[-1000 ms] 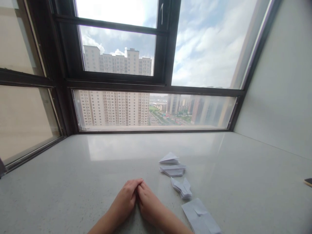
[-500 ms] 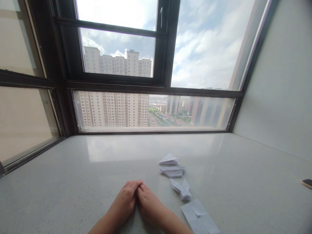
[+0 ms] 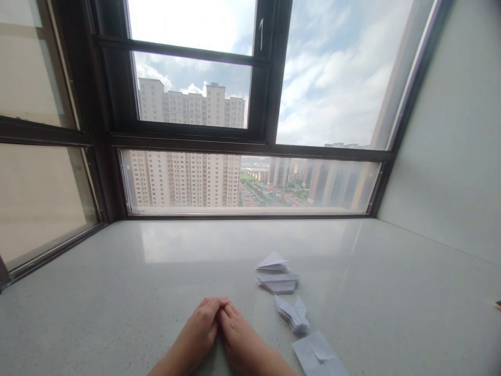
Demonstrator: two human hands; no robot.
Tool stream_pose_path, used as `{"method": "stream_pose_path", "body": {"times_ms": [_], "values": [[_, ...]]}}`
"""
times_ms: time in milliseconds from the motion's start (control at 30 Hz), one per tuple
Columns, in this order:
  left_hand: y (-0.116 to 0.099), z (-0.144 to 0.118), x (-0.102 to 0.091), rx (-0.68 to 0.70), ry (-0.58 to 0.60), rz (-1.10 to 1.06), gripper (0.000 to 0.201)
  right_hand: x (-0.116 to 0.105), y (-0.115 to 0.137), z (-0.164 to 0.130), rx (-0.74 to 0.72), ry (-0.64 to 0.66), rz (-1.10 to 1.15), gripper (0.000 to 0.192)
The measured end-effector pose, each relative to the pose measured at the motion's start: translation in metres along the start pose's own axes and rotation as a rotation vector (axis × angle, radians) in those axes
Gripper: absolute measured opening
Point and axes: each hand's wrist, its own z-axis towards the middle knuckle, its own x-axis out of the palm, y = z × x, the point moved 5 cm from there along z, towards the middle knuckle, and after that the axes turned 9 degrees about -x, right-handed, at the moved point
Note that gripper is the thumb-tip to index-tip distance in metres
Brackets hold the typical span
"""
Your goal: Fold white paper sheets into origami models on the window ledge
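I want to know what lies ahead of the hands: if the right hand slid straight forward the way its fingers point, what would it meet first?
The right hand points up and slightly left toward the window. Bare windowsill lies ahead; the folded paper pieces sit off to its right. The way looks free up to the window frame, though depth is unclear.

A single head-worn camera looks forward and slightly down over a pale stone sill (image 3: 117, 292) toward a dark-framed window (image 3: 270, 78) facing tower blocks and sky. It sits close to the person's own left hand (image 3: 199, 326) and right hand (image 3: 238, 334), which enter at the bottom edge, fingertips touching. The wide lens bends the window frame and side wall (image 3: 450, 156) outward.
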Motion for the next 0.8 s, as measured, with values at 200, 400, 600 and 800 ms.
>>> {"method": "stream_pose_path", "body": {"times_ms": [200, 400, 600, 800], "values": [[0.000, 0.001, -0.003, -0.009, 0.009, -0.013, 0.042, 0.004, -0.002, 0.001, 0.013, 0.005, -0.022, 0.061], [-0.001, 0.002, -0.002, 0.012, 0.021, -0.004, 0.040, 0.007, -0.002, 0.000, 0.039, 0.020, -0.051, 0.059], [0.000, 0.002, -0.001, 0.017, 0.009, -0.006, 0.040, 0.009, -0.006, 0.001, 0.045, 0.012, -0.035, 0.061], [-0.002, 0.001, -0.002, 0.014, 0.001, 0.009, 0.039, 0.012, -0.007, 0.002, 0.042, 0.030, -0.065, 0.060]]}}
